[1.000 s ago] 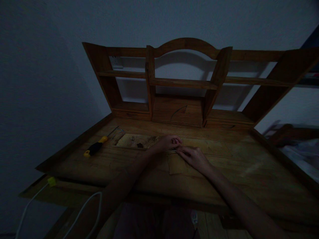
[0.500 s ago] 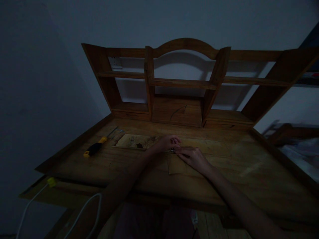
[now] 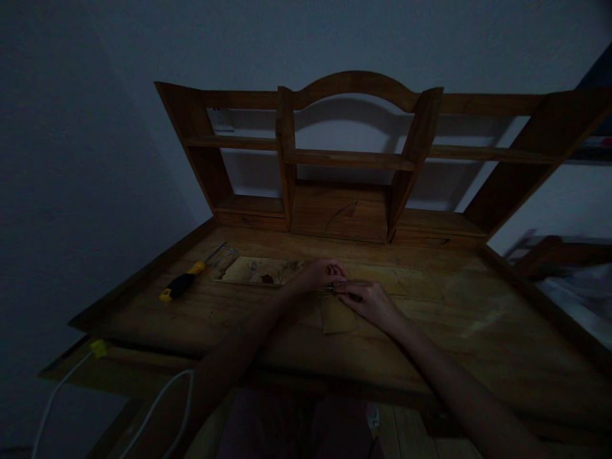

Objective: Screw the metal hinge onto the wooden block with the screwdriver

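Over the middle of the desk, my left hand (image 3: 321, 275) and my right hand (image 3: 367, 301) meet at the fingertips. Between them is a small shiny metal piece (image 3: 329, 288), too dark and tiny to name. Both hands have their fingers curled and pinched around it. A thin tan flat sheet (image 3: 337, 319) lies on the desk just below the fingertips, partly covered by my right hand. Left of my left hand is a pale rectangular patch (image 3: 253, 270) with brown crumbs and dark bits on it.
A yellow and black screwdriver (image 3: 183, 284) lies at the left, near thin metal pieces (image 3: 226, 249). The wooden desk (image 3: 440, 331) has a shelf unit (image 3: 342, 159) along its back. A white cable (image 3: 189, 398) loops by the front left edge, near a yellow piece (image 3: 99, 349).
The fingers of my right hand have shifted very slightly at the small metal piece. My left hand stays in nearly the same place.
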{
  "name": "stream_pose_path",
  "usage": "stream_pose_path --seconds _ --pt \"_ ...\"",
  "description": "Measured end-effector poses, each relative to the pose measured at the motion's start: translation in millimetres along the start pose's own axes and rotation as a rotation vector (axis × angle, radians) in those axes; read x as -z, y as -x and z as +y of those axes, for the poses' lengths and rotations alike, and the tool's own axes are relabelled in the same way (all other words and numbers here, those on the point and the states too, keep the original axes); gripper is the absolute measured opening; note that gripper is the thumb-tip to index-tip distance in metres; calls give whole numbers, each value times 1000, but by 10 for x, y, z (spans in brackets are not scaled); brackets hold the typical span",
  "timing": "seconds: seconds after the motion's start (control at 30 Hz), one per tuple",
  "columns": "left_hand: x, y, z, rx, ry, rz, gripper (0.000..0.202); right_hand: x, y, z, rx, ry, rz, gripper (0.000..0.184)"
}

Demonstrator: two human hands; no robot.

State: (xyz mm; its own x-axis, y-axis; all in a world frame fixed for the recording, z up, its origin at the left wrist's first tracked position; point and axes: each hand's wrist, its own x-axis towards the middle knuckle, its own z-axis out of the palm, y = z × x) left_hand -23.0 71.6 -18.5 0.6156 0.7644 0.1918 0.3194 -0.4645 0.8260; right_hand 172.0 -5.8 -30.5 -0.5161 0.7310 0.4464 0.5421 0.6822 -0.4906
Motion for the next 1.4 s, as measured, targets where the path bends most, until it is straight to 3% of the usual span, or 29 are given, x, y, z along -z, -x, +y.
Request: stream_pose_path --seconds 0.2,0.73,1.1,1.4 --pt "-13 17 -10 -48 -16 27 23 25 -23 -57 20 56 -37 28" --pt "-37 21 78 -21 -130 132 25 -7 -26 -83 55 153 -38 29" --pt "-108 -25 -108 -31 -266 361 25 -38 -24 -77 -1 121 5 29" --pt "-94 -42 -142 32 -300 443 26 -103 -42 -89 -38 136 63 27"
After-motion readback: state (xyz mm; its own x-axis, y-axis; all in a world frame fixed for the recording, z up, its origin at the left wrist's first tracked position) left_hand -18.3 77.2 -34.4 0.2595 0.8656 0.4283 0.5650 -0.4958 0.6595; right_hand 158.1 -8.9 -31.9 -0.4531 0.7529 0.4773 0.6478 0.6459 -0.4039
